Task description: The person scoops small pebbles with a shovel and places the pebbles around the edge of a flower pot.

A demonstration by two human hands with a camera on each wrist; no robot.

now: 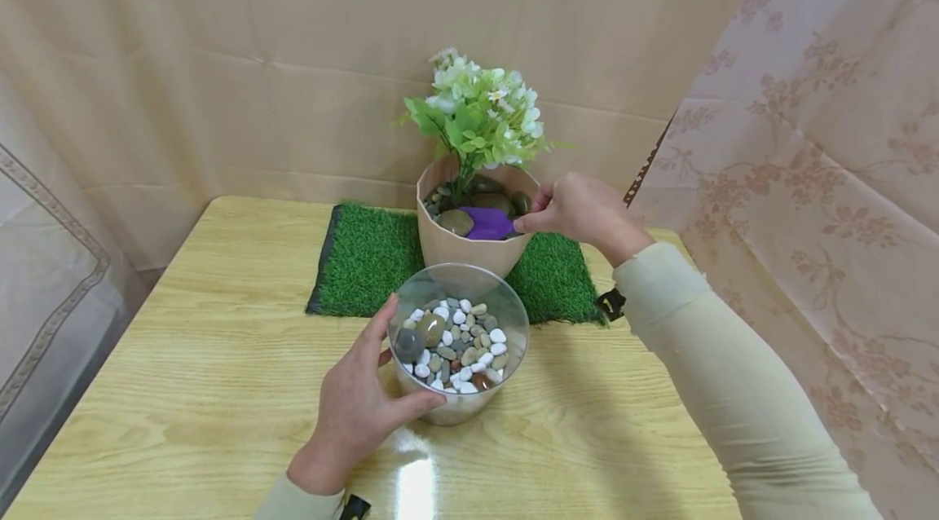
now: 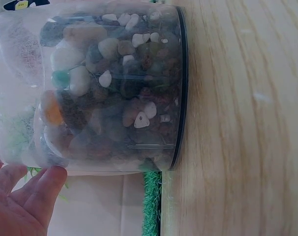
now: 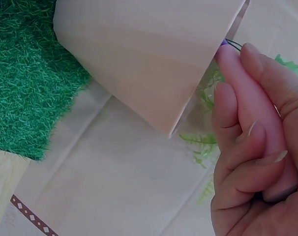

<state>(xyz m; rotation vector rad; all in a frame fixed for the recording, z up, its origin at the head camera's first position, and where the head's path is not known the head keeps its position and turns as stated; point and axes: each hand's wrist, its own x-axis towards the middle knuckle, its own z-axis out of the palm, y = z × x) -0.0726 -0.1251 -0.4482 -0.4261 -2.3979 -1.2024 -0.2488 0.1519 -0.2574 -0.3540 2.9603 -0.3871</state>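
My right hand grips a small garden shovel by its pink handle. The shovel's purple blade lies inside the beige flower pot, among large smooth stones. White flowers with green leaves rise from that pot. In front of it stands a clear plastic container, partly filled with white, grey and brown pebbles. My left hand holds this container at its left side, thumb along the near rim and fingers at the far left. Through its wall in the left wrist view, pebbles show down to the dark base.
Under the flower pot lies a green artificial grass mat with a dark edge. Everything stands on a light wood-grain table. Beige cloth hangs behind, and a flowered curtain hangs at the right.
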